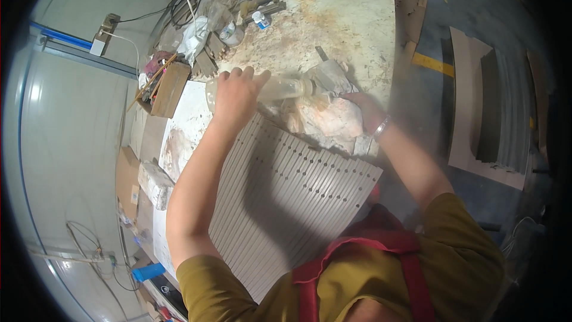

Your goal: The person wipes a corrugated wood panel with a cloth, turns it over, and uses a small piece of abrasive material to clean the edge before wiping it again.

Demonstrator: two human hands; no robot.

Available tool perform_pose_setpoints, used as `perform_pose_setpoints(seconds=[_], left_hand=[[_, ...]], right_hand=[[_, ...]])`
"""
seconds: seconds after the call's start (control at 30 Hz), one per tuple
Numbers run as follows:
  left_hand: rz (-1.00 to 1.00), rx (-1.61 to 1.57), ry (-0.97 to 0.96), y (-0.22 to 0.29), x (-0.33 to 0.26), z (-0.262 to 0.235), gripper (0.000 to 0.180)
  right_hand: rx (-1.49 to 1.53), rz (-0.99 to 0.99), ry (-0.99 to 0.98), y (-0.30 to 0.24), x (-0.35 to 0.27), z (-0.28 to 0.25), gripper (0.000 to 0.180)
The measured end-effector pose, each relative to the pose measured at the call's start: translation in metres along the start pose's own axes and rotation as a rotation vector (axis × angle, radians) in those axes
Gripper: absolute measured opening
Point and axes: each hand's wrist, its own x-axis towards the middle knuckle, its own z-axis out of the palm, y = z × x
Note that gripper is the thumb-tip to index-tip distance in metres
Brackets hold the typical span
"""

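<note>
My left hand (236, 96) is wrapped round a large translucent bottle (283, 87), tipped on its side with its neck to the right. The bottle's mouth is close to a crumpled whitish cloth (333, 120) with an orange-pink tint. My right hand (366, 111) is closed on the cloth's right edge, its fingertips partly hidden in the folds. Just beyond lies a greyish-white wad (329, 76), with a thin dark strip poking out behind it. Nearer me, a row of light grey slats (292, 185) lies side by side, several with dark holes near their right ends.
The worktable (333, 18) is stained and dusty. At its far left are piled tools and bags, a small white bottle (261, 20) and a white jar (231, 34). A cardboard box (170, 88) and a wrapped block (156, 183) stand left. Cardboard sheets (468, 101) stand on the right.
</note>
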Motion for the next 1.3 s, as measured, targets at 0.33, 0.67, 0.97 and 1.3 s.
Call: perform_pose_setpoints(seconds=[0.33, 0.67, 0.97, 1.3], left_hand=[[0.000, 0.007, 0.012, -0.004, -0.012, 0.005, 0.049], [-0.232, -0.514, 0.097, -0.018, 0.016, 0.089, 0.065], [-0.690, -1.164, 0.455, -0.048, 0.076, 0.180, 0.092], [-0.820, -1.208, 0.480, -0.023, -0.054, 0.106, 0.099]], right_hand=[[-0.116, -0.098, 0.053, -0.001, -0.007, 0.006, 0.027], [-0.271, -0.322, -0.254, 0.022, 0.044, -0.061, 0.028], [-1.114, -0.454, -0.024, 0.015, 0.029, -0.047, 0.024], [-0.220, -0.258, -0.168, -0.011, 0.051, -0.091, 0.032]])
